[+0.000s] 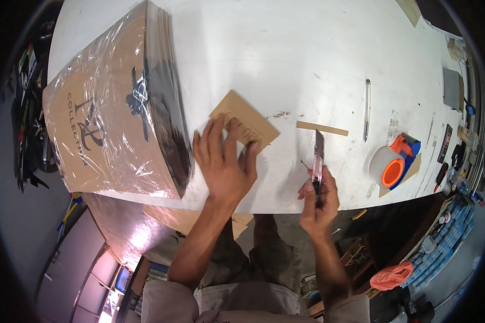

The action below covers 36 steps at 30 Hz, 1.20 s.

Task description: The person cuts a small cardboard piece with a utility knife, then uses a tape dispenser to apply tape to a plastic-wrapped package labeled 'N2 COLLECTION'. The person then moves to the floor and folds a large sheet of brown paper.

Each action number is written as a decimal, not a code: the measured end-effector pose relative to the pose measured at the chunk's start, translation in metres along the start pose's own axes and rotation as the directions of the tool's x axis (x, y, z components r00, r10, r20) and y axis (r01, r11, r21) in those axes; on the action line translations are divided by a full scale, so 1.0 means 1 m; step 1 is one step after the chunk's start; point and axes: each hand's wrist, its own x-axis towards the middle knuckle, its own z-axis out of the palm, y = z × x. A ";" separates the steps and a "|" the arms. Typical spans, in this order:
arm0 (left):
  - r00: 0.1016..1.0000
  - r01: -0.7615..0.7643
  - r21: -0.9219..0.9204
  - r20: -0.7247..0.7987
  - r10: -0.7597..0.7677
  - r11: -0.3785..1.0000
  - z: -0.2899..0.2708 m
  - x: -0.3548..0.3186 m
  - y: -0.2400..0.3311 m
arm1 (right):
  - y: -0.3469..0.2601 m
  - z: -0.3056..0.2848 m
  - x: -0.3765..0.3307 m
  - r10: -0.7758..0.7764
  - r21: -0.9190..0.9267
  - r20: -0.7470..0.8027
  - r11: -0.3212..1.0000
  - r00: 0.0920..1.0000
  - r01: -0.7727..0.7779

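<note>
My left hand [223,167] lies with spread fingers on a small piece of brown cardboard [255,123], which has printed lettering and sits at an angle on the white table. In my right hand [320,207], near the table's front edge, is a box cutter [318,161]. Its blade is out and points away from me, apart from the small cardboard piece. Just past the blade tip lies a narrow cardboard strip [328,129]. My right palm and the lower part of the cutter's handle are partly hidden by the fingers.
A thick plastic-wrapped stack of printed cardboard [105,113] fills the table's left side. To the right are a clear pen [367,110], an orange and blue tape dispenser [401,161] and a red-tipped black marker [441,176]. The white table's [264,59] front edge curves before me.
</note>
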 end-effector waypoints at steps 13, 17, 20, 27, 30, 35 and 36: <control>0.962 -0.136 -0.160 0.213 0.168 0.978 -0.005 0.023 -0.012 | -0.026 0.061 0.077 -0.379 -0.387 0.314 0.786 0.871 0.481; 0.968 -0.130 -0.212 0.183 0.171 0.968 -0.001 0.021 -0.017 | -0.024 0.064 0.080 -0.362 -0.403 0.328 0.782 0.873 0.475; 0.972 -0.121 -0.237 0.169 0.164 0.964 -0.001 0.021 -0.017 | -0.023 0.063 0.079 -0.338 -0.399 0.329 0.796 0.882 0.454; 0.976 -0.126 -0.247 0.141 0.164 0.961 0.002 0.020 -0.018 | -0.022 0.062 0.083 -0.371 -0.405 0.347 0.769 0.861 0.495; 0.973 -0.144 -0.230 0.144 0.180 0.963 0.000 0.021 -0.017 | -0.022 0.062 0.084 -0.380 -0.407 0.357 0.759 0.853 0.508; 0.975 -0.123 -0.175 0.162 0.152 0.977 0.000 0.023 -0.015 | -0.022 0.060 0.085 -0.376 -0.438 0.398 0.723 0.837 0.534; 0.976 -0.112 -0.166 0.166 0.140 0.980 0.000 0.023 -0.014 | -0.021 0.061 0.084 -0.378 -0.444 0.399 0.718 0.836 0.536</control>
